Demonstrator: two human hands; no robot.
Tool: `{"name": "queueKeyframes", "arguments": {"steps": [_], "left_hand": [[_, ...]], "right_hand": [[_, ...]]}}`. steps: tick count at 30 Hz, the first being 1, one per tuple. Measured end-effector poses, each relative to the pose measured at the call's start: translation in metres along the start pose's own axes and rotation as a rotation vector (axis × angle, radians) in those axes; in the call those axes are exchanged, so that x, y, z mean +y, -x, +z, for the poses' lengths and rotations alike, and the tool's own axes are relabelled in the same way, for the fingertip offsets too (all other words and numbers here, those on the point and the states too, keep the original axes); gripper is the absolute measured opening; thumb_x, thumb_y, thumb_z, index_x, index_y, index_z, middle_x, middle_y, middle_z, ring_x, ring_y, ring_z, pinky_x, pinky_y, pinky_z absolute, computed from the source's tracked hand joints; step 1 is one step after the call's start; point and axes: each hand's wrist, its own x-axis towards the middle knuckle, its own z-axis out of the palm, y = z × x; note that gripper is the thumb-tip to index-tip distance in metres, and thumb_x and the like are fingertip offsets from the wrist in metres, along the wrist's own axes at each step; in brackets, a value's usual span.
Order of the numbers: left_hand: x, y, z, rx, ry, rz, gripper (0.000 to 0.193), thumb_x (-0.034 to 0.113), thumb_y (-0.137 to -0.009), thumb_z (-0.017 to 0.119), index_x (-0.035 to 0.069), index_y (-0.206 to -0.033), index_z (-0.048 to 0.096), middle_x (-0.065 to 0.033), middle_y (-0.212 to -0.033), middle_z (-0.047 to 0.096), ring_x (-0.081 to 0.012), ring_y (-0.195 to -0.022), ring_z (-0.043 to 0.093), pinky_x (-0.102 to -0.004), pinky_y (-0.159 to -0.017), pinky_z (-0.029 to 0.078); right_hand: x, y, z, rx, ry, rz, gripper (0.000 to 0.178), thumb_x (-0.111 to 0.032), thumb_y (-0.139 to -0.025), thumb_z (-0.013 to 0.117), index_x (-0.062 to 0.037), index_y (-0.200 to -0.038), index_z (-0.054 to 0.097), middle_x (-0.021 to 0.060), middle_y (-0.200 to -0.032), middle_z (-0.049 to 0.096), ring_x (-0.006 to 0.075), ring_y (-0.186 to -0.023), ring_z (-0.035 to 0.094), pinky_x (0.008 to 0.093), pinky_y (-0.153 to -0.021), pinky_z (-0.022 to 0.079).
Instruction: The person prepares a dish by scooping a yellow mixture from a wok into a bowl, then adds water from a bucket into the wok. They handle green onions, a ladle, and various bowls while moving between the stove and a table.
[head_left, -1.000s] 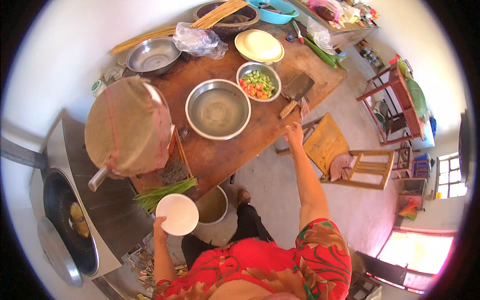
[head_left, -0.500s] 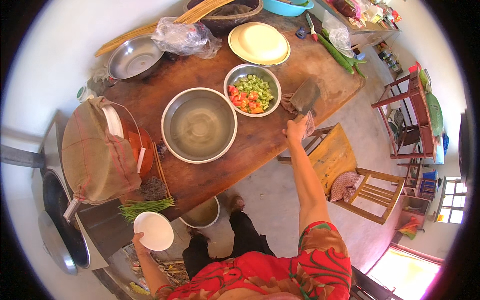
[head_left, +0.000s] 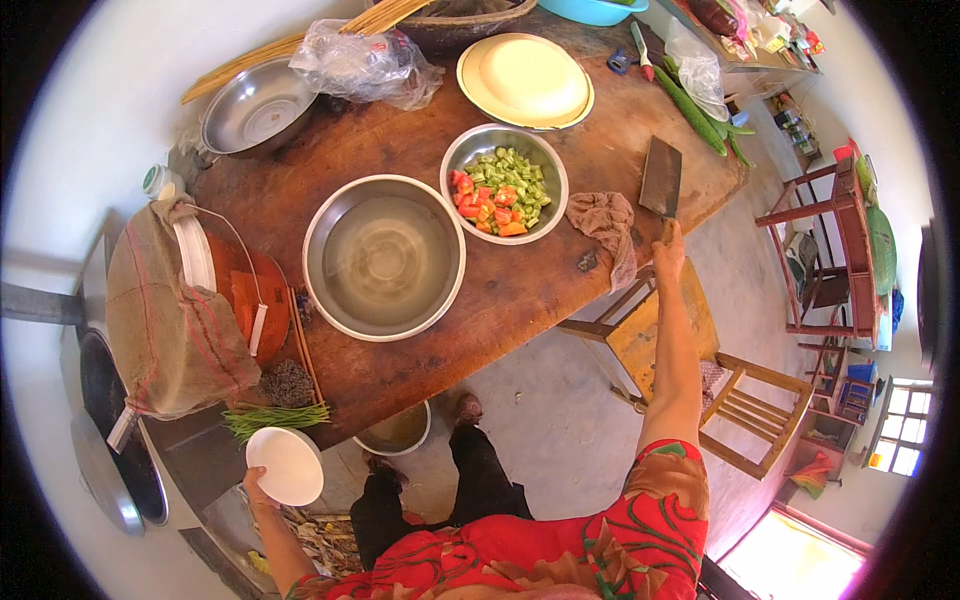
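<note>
Around the water basin (head_left: 316, 240): a bowl (head_left: 468, 152) of chopped vegetables just beside it at upper right; a crumpled cloth (head_left: 607, 228) farther right—between basin and cleaver (head_left: 661, 178); a sack-draped orange bucket (head_left: 238, 272) at left. The basin stands on a brown wooden table (head_left: 430, 345); a chair (head_left: 640, 340) stands to its lower right. The right hand (head_left: 668, 245), arm outstretched well right of the basin, is closed on the cleaver's handle—blade pointing away; the left hand (head_left: 258, 488), below and left, grips a white bowl (head_left: 288, 468) by its edge.
</note>
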Motion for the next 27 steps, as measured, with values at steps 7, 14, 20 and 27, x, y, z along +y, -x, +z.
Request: {"name": "queueKeyframes", "arguments": {"steps": [7,14,20,27], "left_hand": [[-0.021,0.009,-0.041,0.287,-0.127,0.072,0.057,0.025,-0.064,0.06,-0.001,-0.114,0.053,-0.0178,-0.1,0.061,-0.0335,-0.088,0.061,-0.0451,-0.077,0.053],[-0.018,0.004,-0.033,0.293,-0.042,-0.008,0.039,0.022,-0.066,0.063,0.0,-0.098,0.06,-0.0148,-0.09,0.063,-0.0293,-0.082,0.064,-0.044,-0.071,0.055],[-0.023,0.002,-0.024,0.191,-0.047,-0.028,0.051,0.025,-0.069,0.065,-0.003,-0.111,0.056,-0.0156,-0.097,0.063,-0.0277,-0.087,0.064,-0.0381,-0.077,0.053],[0.002,0.027,0.02,-0.074,0.044,0.017,0.074,0.034,-0.068,0.066,-0.005,-0.128,0.046,-0.0212,-0.114,0.059,-0.0328,-0.101,0.061,-0.0412,-0.089,0.049]], "right_hand": [[-0.101,0.025,0.01,-0.165,0.135,-0.231,0.064,-0.041,-0.083,0.063,-0.0255,-0.14,0.038,0.0103,-0.14,0.039,0.0389,-0.12,0.042,0.0533,-0.096,0.037],[-0.129,0.094,0.014,-0.139,0.128,-0.322,0.032,-0.02,-0.082,0.066,-0.0142,-0.111,0.057,0.0179,-0.121,0.046,0.0372,-0.107,0.05,0.0457,-0.087,0.045],[-0.117,0.164,-0.015,-0.453,0.049,-0.345,0.032,-0.016,-0.085,0.064,-0.0073,-0.114,0.055,0.0159,-0.112,0.05,0.0335,-0.1,0.056,0.0427,-0.08,0.05],[-0.235,0.291,-0.089,-1.432,-0.951,0.548,0.037,-0.022,-0.084,0.069,-0.0041,-0.113,0.056,0.0083,-0.11,0.06,0.0181,-0.094,0.058,0.034,-0.081,0.049]]}}
